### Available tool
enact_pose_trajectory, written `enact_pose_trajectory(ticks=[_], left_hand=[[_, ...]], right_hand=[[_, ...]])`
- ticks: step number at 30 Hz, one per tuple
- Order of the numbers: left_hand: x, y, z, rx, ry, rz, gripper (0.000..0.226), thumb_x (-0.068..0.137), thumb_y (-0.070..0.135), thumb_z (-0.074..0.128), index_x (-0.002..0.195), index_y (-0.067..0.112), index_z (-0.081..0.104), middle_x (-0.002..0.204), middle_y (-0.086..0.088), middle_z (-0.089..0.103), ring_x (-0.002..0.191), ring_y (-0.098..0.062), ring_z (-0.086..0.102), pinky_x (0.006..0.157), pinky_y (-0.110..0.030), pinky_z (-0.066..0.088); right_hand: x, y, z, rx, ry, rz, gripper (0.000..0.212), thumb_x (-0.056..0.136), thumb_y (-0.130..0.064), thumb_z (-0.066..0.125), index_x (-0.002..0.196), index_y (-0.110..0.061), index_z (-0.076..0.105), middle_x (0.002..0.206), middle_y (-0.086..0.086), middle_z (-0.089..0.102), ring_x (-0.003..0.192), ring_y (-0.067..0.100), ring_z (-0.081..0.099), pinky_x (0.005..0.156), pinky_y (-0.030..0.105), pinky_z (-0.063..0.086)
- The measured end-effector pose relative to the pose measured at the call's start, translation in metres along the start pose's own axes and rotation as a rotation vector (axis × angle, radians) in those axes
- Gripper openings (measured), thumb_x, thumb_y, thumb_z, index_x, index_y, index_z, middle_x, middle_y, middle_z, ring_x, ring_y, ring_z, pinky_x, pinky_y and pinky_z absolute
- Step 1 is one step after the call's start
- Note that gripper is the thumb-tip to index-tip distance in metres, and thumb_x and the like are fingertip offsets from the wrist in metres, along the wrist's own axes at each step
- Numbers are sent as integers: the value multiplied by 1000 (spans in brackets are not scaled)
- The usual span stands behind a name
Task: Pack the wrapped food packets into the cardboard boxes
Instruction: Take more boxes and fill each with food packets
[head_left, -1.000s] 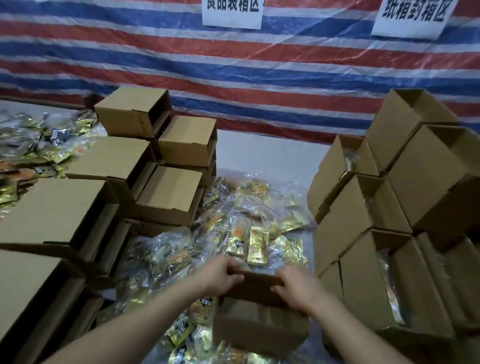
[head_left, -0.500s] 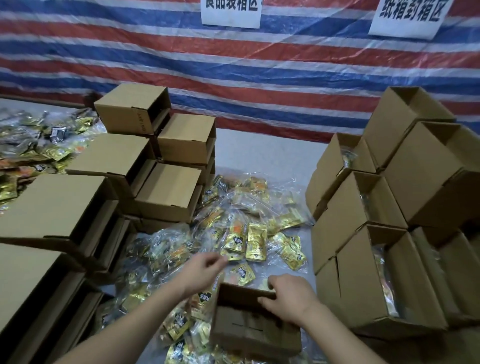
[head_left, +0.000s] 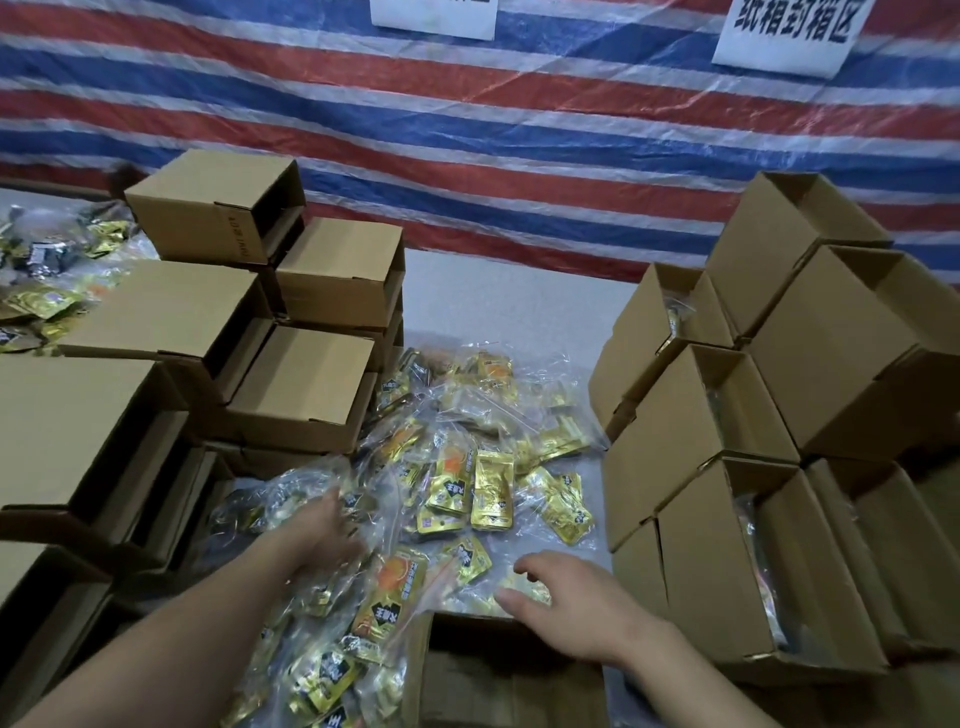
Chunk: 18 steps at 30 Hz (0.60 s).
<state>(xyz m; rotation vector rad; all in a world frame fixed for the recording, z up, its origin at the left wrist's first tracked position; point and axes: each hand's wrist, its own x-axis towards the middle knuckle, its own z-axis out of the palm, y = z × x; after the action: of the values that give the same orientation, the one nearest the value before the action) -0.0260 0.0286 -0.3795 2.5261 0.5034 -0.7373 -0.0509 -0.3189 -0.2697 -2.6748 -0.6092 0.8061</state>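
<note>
Clear bags of gold and orange food packets (head_left: 467, 467) lie heaped on the grey table between two stacks of boxes. An open cardboard box (head_left: 498, 670) stands at the near edge, below my hands. My left hand (head_left: 327, 530) reaches into the heap and lies on a clear bag, fingers blurred. My right hand (head_left: 566, 597) hovers with spread fingers over the far rim of the open box, above a packet, holding nothing.
Empty folded boxes (head_left: 306, 384) are stacked on the left. Open boxes (head_left: 711, 561), some holding bagged packets, are stacked on the right. More loose packets (head_left: 47, 291) lie at far left. A striped tarp (head_left: 519, 130) with white signs hangs behind.
Both hands have let go of the near box. The left hand moved forward and left into the packet heap; the right hand lifted off the box rim and spread its fingers.
</note>
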Motion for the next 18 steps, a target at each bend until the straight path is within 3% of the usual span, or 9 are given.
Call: enact_pose_trajectory(ticks=[2, 4, 8, 11, 13, 15, 18], left_hand=[[3, -1, 13, -15, 66, -2, 108, 72, 46, 82, 155, 18, 20, 138, -10, 51, 119, -26, 55, 94, -34, 52], [3, -2, 21, 44, 149, -26, 97, 68, 46, 84, 147, 17, 34, 136, -7, 51, 120, -25, 52, 101, -37, 50], [0, 1, 15, 150, 129, -61, 66, 69, 52, 82, 121, 23, 53, 131, -5, 50, 117, -21, 49, 103, -38, 47], [-4, -4, 16, 7, 76, -63, 78, 68, 43, 84, 134, 23, 47, 142, -10, 42, 124, -28, 49, 103, -44, 49], [-15, -4, 14, -109, 41, -60, 84, 67, 37, 87, 137, 21, 43, 134, -8, 51, 105, -22, 59, 86, -37, 57], [-24, -1, 7, -155, 73, -45, 84, 69, 40, 87, 137, 19, 42, 123, -4, 59, 85, -11, 61, 67, -27, 56], [-49, 26, -22, -334, 158, 26, 94, 64, 56, 85, 135, 14, 42, 107, 5, 61, 78, -7, 62, 56, -24, 52]], right_hand=[[-1, 1, -2, 56, 29, 15, 78, 87, -81, 27, 139, -28, 52, 139, -10, 55, 125, 11, 52, 102, 33, 43], [-2, 1, -5, 72, 51, 20, 71, 90, -77, 27, 130, -27, 58, 127, -10, 60, 114, 10, 55, 98, 33, 45], [0, -1, -11, 145, 90, 21, 58, 93, -72, 25, 99, -27, 60, 97, -11, 60, 92, 9, 56, 87, 35, 49], [4, -2, -10, 176, 103, 10, 47, 95, -70, 26, 85, -33, 53, 85, -13, 54, 83, 5, 53, 80, 31, 48], [5, -3, -9, 184, 109, 2, 42, 95, -70, 26, 75, -39, 46, 78, -14, 50, 74, 1, 49, 71, 26, 43], [5, -4, -10, 211, 144, 5, 44, 95, -70, 27, 70, -36, 41, 72, -12, 47, 67, 3, 45, 63, 24, 37], [8, -15, -16, 379, 244, -25, 53, 89, -74, 30, 69, -28, 44, 68, -10, 46, 62, 5, 42, 63, 27, 36]])
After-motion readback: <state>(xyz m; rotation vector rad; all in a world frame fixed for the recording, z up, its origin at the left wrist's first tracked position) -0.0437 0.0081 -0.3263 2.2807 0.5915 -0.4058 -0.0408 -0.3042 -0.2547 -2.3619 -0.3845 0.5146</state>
